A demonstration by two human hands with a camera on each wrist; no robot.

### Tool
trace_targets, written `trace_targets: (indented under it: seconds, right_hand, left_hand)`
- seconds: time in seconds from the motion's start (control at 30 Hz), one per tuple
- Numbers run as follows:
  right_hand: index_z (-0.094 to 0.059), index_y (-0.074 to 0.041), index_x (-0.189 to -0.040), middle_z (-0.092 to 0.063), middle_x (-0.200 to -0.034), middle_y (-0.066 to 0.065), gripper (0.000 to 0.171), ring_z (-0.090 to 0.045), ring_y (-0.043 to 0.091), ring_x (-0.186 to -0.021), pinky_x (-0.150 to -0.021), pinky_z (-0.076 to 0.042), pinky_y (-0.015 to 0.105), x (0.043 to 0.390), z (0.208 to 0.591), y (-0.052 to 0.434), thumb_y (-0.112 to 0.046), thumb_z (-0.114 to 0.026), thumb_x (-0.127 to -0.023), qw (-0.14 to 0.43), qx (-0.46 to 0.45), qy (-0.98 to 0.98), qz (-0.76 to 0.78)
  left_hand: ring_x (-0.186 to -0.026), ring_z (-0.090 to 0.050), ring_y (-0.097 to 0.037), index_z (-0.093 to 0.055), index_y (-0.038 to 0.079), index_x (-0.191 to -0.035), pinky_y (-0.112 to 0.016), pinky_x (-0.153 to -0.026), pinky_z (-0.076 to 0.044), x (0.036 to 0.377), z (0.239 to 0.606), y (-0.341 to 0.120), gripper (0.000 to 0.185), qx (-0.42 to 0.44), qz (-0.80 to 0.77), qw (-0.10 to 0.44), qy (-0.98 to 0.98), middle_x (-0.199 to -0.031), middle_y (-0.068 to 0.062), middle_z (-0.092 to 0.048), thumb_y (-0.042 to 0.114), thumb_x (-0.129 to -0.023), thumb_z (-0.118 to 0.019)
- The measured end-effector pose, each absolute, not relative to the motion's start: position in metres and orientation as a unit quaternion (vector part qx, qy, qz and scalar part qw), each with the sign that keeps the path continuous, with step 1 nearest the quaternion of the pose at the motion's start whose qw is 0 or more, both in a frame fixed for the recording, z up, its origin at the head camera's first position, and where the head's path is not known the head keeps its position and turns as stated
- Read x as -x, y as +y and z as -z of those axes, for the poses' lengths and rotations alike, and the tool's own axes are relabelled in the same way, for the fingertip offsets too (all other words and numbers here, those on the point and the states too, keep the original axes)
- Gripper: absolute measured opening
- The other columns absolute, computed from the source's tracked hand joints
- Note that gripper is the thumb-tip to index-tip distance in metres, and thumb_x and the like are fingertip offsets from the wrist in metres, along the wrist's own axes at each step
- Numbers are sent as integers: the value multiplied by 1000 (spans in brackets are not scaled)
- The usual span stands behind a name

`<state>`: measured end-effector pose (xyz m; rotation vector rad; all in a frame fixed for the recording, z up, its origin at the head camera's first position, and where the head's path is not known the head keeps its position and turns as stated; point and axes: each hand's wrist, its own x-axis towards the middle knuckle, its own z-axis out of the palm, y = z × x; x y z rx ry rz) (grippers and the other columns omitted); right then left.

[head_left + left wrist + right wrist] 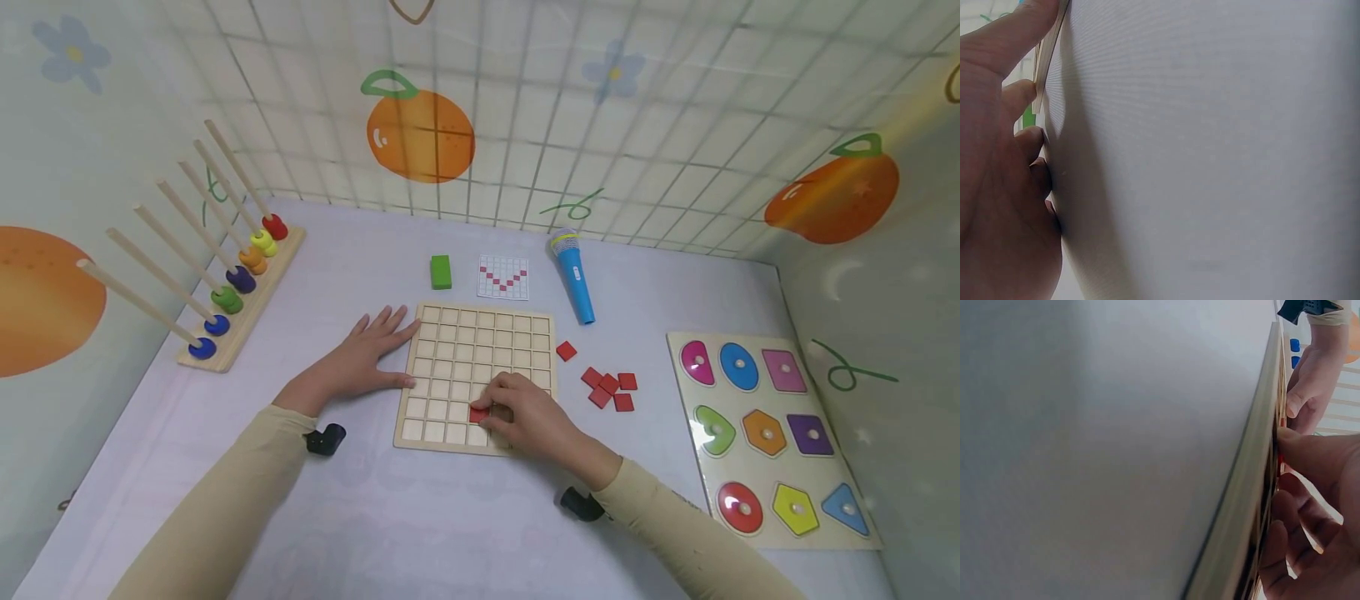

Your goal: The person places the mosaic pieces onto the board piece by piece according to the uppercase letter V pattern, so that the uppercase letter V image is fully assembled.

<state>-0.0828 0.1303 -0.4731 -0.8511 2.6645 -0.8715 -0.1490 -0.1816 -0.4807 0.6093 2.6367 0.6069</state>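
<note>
A wooden grid board (454, 350) lies flat in front of the person. The left hand (358, 360) is spread at the board's left edge, its thumb and index fingertip touching the frame. Over the lower middle of the grid, the right hand (534, 421) pinches a small red square tile (477, 414) between thumb and fingers, at one of the cells. In the right wrist view, a sliver of red (1281, 457) shows by the thumb. The right hand hides the board's lower right cells. Several loose red tiles (608, 383) lie right of the board.
Behind the board are a green block (441, 272), a pattern card (503, 277) with a red V and a blue toy microphone (576, 287). A peg stand (243, 323) with coloured beads stands at left, a shape puzzle board (723, 398) at right.
</note>
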Motion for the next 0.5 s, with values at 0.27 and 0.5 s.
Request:
trace_targets:
  seconds: [0.27, 0.5]
  right_hand:
    - [-76, -21, -111, -62, -110, -9, 22, -54, 8, -100, -82, -53, 26, 83, 473, 130, -21, -81, -89, 108, 291, 904, 294]
    - [-73, -21, -117, -61, -113, -7, 30, -53, 9, -102, -87, -53, 28, 83, 470, 130, -24, -80, -88, 119, 288, 906, 287]
  left_hand:
    - [-157, 4, -34, -23, 17, -163, -53, -125, 5, 147, 477, -181, 99, -223, -223, 175, 933, -171, -12, -5, 56, -88, -73]
    - [-157, 5, -33, -22, 18, -164, -52, -126, 5, 148, 479, -182, 98, -226, -220, 175, 933, -171, -11, -4, 58, -89, -71]
